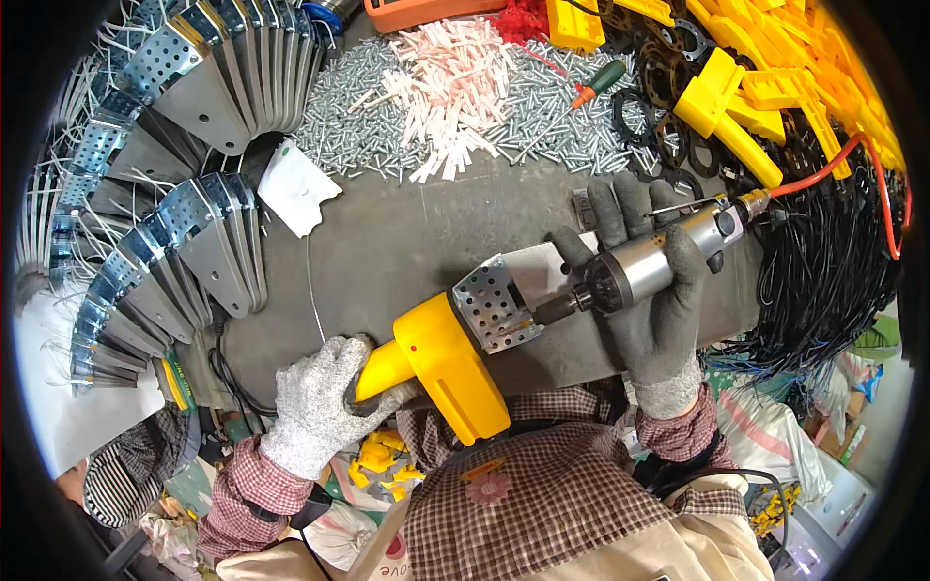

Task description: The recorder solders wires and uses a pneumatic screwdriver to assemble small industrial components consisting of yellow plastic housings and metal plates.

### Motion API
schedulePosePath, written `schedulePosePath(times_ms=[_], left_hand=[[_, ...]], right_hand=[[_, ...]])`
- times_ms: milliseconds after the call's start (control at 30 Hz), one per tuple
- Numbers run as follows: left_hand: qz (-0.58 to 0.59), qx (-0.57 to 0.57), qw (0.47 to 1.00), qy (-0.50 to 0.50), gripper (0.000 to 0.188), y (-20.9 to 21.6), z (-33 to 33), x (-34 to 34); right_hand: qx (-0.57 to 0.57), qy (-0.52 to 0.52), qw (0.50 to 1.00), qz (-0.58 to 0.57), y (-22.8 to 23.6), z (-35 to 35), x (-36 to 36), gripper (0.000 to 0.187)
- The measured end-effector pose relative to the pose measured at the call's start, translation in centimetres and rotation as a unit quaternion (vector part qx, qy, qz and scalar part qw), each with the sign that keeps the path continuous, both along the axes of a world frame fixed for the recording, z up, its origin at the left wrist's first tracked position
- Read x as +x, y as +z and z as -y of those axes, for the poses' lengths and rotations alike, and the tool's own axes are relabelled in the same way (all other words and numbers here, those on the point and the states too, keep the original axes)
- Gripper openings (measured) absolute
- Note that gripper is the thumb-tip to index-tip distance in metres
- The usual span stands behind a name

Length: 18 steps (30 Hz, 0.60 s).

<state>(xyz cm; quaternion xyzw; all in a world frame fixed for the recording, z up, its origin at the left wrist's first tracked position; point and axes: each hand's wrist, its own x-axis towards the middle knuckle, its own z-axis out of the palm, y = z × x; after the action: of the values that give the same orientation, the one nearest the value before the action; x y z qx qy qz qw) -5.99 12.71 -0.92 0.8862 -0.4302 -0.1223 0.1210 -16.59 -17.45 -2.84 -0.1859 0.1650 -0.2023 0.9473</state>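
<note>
My left hand [315,395], in a speckled grey work glove, is closed round the grip of a yellow plastic handle [455,373]. A perforated metal bracket [489,302] with a flat grey plate [542,266] behind it sits at the handle's far end. My right hand [668,324], also gloved, is wrapped round a silver air screwdriver [639,269]. The tool lies tilted, its dark nose pointing left and down at the bracket, with the thin bit reaching across its holes. Whether the bit sits in a screw is too small to tell.
Loose screws [358,111] and pale pink plugs [450,87] are heaped at the back, near a green screwdriver [599,83]. Stacked metal plates with brackets [218,92] stand left. Yellow handles [717,92], black cords [823,261] and a red air hose [819,177] lie right.
</note>
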Motion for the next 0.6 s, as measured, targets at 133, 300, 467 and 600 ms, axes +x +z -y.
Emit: schedulePosePath(times_ms=[133,300,467,600], left_hand=[[-0.008,-0.004,1.0,-0.005,0.053,0.0,-0.3,0.1],[-0.015,-0.002,1.0,-0.001,0.053,-0.1,0.0,0.0],[-0.03,0.032,0.998,0.035,0.053,0.3,0.5,-0.6],[-0.014,0.026,0.999,0.033,0.05,0.4,0.9,-0.5]], right_hand=[[0.004,0.005,1.0,-0.006,-0.1,-0.2,0.1,0.045],[0.01,0.02,1.0,-0.003,-0.6,0.1,0.6,0.038],[-0.005,0.027,0.999,-0.017,-0.3,-0.3,0.7,0.02],[0.043,-0.021,0.998,-0.031,0.2,-1.0,0.6,0.036]])
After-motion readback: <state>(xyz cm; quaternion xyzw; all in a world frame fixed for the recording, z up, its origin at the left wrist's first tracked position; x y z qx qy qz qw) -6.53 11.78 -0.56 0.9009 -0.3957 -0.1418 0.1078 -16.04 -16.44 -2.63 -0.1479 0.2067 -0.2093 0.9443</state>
